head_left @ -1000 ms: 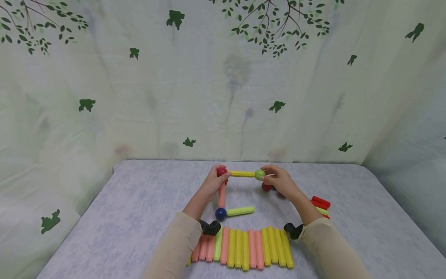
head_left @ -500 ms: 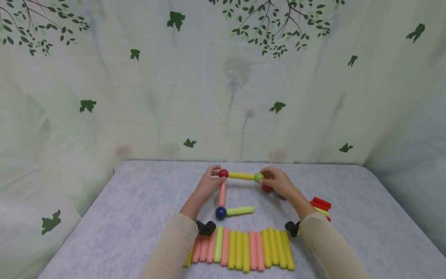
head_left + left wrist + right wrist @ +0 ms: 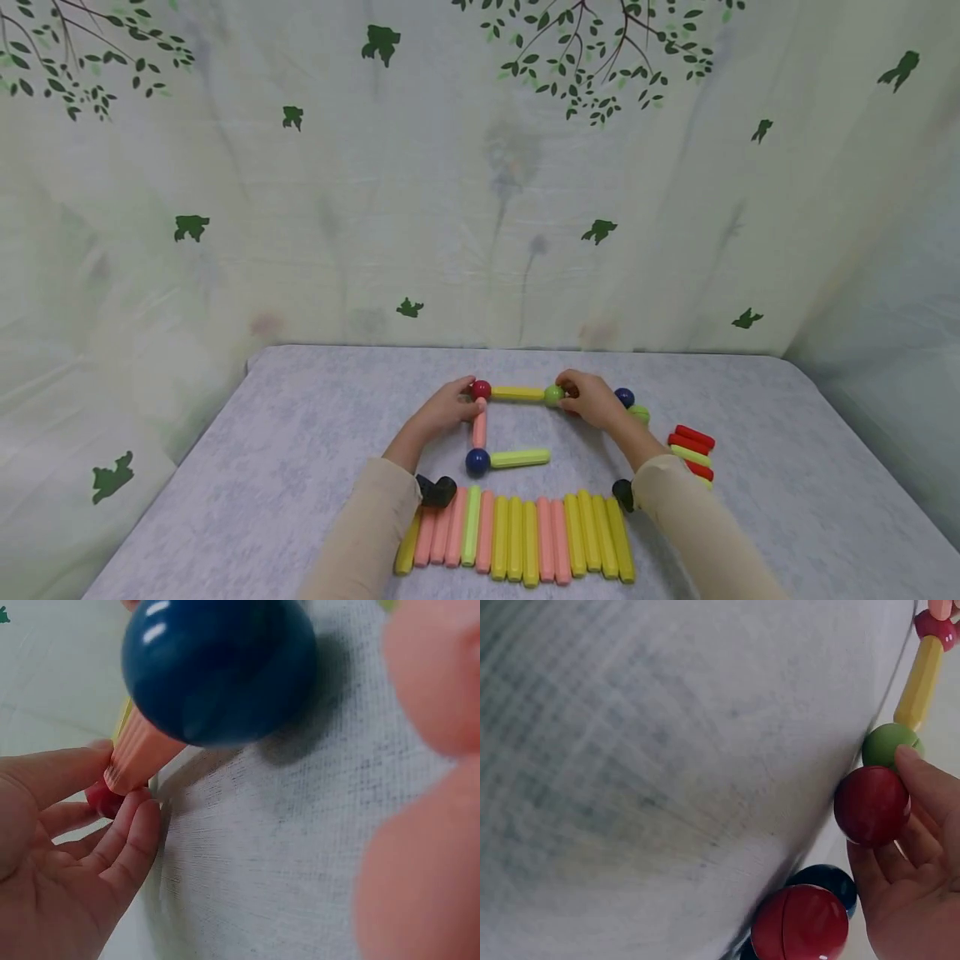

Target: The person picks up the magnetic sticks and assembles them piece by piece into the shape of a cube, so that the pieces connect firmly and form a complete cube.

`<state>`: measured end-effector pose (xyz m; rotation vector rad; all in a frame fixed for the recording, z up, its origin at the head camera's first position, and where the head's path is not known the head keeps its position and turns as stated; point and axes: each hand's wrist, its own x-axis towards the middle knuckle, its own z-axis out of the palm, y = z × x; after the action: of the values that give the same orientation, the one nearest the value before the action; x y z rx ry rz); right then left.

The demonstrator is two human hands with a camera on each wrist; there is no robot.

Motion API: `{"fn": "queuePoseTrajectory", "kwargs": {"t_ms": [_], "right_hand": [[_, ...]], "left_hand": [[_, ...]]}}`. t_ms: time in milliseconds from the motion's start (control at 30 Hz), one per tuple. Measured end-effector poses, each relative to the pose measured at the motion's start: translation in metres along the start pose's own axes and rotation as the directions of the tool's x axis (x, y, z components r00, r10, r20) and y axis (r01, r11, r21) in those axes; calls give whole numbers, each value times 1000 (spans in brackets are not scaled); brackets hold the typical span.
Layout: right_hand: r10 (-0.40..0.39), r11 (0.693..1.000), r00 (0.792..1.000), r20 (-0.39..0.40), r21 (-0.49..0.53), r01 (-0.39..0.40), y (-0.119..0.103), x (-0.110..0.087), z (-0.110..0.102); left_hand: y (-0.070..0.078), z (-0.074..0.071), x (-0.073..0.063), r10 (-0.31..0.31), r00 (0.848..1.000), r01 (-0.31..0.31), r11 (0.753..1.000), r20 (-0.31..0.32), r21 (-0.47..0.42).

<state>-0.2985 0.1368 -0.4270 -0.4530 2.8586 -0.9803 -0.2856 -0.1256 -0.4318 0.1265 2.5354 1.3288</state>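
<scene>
My left hand point(image 3: 448, 406) holds a red ball point(image 3: 482, 389) at the far left corner, its thumb by the end of a pink stick point(image 3: 480, 429). This stick runs toward me to a dark blue ball point(image 3: 477, 462), from which a lime stick point(image 3: 521, 458) points right. A yellow stick point(image 3: 517, 392) spans from the red ball to a green ball point(image 3: 553, 395). My right hand point(image 3: 592, 400) pinches that green ball, thumb on its near side in the right wrist view. A loose dark red ball point(image 3: 871, 806) appears in front of the fingers there.
A row of yellow, pink and lime sticks point(image 3: 514, 542) lies close to me. Right of my right hand sit a blue ball point(image 3: 624, 397) and another green ball point(image 3: 639, 413), partly behind the forearm. Red and lime sticks point(image 3: 690, 442) lie farther right. A patterned curtain point(image 3: 480, 208) stands behind the table.
Both hands have come down and slightly toward me with the red ball, yellow stick and green ball. The right forearm has shifted, uncovering a blue and a green ball.
</scene>
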Motion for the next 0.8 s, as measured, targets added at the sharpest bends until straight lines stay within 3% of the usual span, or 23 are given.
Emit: {"fn": "queuePoseTrajectory", "kwargs": {"t_ms": [100,200,333,433,567,600,800], "right_hand": [[17,1000,1000,14,-19,-17,0,-1,0],[28,1000,999,17,-8,-28,2,-3,-3],[30,999,999,27,-23,-30,4,-7,-7],[30,999,999,44,-40,-28,6,-10,-9],[26,999,999,37,-31,-25,9,-14,-8],[23,999,999,30,-23,-22,9,-15,-8],[7,998,1000,-10,58,-6,3,-27,-13]], "left_hand": [[3,1,-1,18,1000,-18,999,-17,48],[8,2,-6,95,994,-85,984,-55,156],[17,4,-19,291,956,-274,933,-39,232],[19,8,-29,382,920,-392,893,86,221],[18,18,-40,373,887,-445,849,273,286],[19,20,-42,354,885,-443,841,302,311],[19,31,-50,290,889,-432,789,356,437]]}}
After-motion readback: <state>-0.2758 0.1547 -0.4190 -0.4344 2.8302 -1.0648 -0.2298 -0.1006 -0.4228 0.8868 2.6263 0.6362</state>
